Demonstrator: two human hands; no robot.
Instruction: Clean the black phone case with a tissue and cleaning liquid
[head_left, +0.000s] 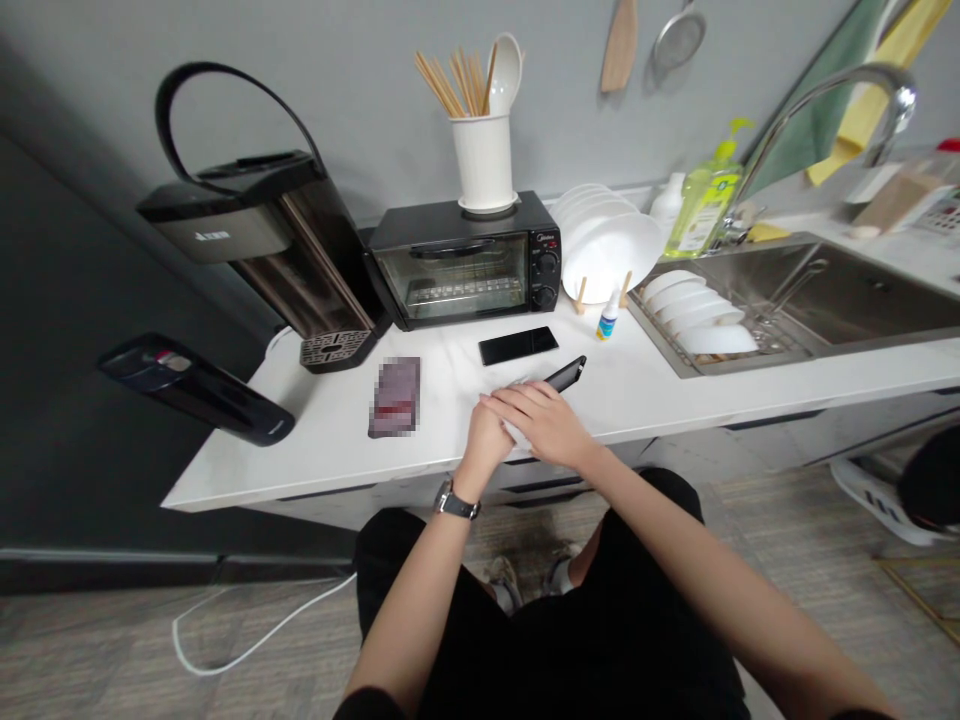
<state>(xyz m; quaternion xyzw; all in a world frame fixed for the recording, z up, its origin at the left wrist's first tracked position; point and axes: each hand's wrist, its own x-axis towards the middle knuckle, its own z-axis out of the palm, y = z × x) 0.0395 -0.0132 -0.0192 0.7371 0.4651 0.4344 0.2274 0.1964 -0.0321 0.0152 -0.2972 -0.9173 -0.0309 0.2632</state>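
At the counter's front edge my two hands meet, the right lying across the left. A dark phone (568, 375) juts out past them toward the upper right, tilted above the countertop. Something thin and white, like a cloth or tissue (516, 433), shows between the palms. My left hand (489, 432), with a watch on its wrist, is closed at the phone's near end; its fingers are partly hidden. My right hand (546, 420) is closed over the white cloth, fingers together. Behind them, another black phone (519, 345) lies flat, and a small spray bottle (608, 316) stands to its right.
A blurred-out purple packet (395, 398) lies left of my hands. Behind stand a water dispenser (300, 240), toaster oven (457, 265) and racked white plates (611, 255). A dark thermos (199, 390) leans at left. The sink (847, 300) with bowls is at right.
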